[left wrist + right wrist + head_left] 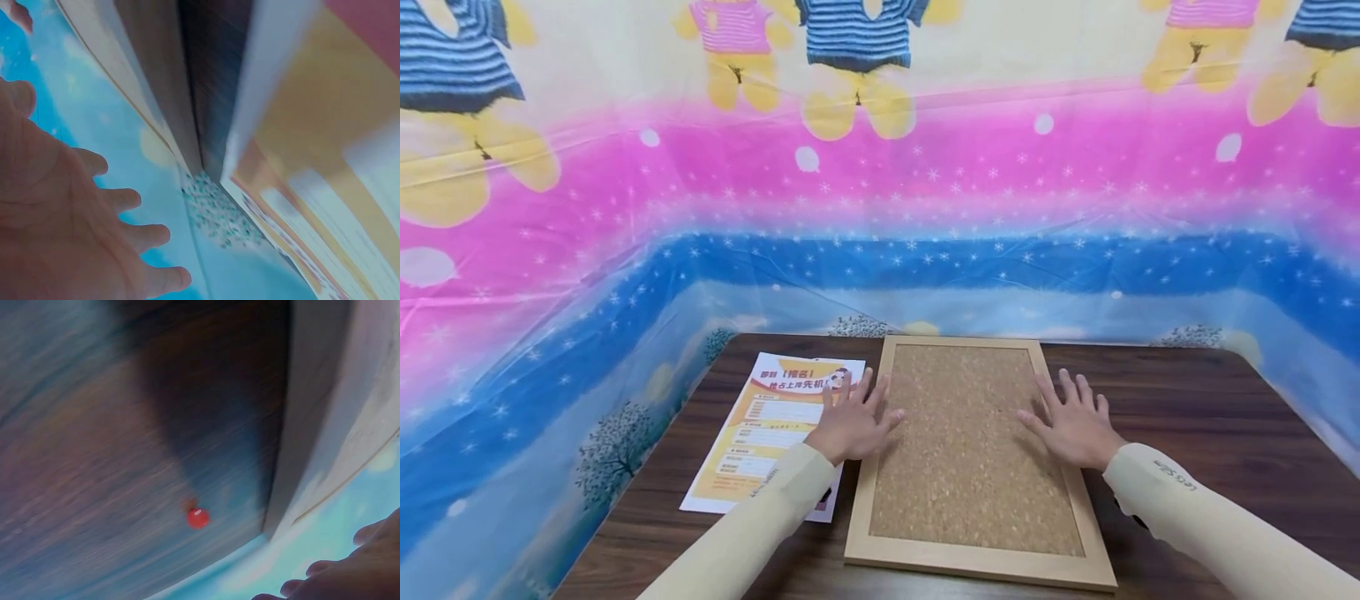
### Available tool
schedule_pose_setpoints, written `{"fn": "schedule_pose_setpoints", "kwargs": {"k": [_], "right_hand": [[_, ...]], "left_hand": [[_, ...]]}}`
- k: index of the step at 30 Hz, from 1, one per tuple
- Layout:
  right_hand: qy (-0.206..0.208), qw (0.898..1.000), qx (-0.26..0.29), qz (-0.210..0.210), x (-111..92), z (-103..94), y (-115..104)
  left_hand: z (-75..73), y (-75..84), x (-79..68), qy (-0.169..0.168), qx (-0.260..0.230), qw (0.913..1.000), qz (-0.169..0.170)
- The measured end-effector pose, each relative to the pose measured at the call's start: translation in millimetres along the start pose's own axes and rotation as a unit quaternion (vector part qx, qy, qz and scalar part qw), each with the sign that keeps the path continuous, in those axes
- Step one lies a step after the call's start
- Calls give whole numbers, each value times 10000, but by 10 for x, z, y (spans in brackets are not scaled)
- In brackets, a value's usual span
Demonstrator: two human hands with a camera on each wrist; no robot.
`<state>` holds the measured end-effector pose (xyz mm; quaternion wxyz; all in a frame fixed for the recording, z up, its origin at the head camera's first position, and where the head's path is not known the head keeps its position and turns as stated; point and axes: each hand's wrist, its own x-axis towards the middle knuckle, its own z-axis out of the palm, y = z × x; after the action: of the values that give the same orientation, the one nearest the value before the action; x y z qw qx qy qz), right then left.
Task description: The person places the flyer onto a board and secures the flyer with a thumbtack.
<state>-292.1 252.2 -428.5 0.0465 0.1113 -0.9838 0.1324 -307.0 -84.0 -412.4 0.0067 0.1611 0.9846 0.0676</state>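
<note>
While a cork board (973, 483) is lying flat on the dark wooden table (1187, 417), its long sides are running roughly from six to twelve o'clock, twelve being directly away from the person. A light wooden frame (981, 559) is bordering the cork all round.

At the board's nine o'clock side, the left hand (850, 425) is spreading its fingers wide, palm down, the thumb pointing toward the cork. At the three o'clock side, the right hand (1078, 427) is likewise spreading wide, its fingers pointing toward eleven and its thumb toward ten. Whether either hand is actually touching the frame, I cannot tell.

Just beside the board, toward nine o'clock, a printed sheet (752, 450) in yellow, white and red is lying on the table, and the left fingers are overlapping its upper right part in the head view. In the right wrist view, a small red round thing (198, 518) is resting on the table beside the frame, toward six o'clock from the view's middle.

Pale sleeves (1195, 504) are covering both forearms. Beyond the table, toward twelve, a pink, blue and cream cloth (962, 183) is hanging, patterned with bears and snowflakes.
</note>
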Motion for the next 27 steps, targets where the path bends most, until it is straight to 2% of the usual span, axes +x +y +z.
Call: {"fn": "schedule_pose_setpoints", "kwargs": {"k": [5,12,19,27], "right_hand": [[-77,9999,67,68,-46,-69,155],[-202,9996,161,114,-135,-117,359],[-281,9993,238,-73,-209,-76,567],[-92,9997,174,-110,-221,-70,638]], "left_hand": [[-65,-206,-142,157,-157,9997,-119],[-83,-453,-270,98,-121,9994,-305],[-69,-653,-319,20,59,9989,-473],[-132,-923,-398,123,-83,9970,-765]]}}
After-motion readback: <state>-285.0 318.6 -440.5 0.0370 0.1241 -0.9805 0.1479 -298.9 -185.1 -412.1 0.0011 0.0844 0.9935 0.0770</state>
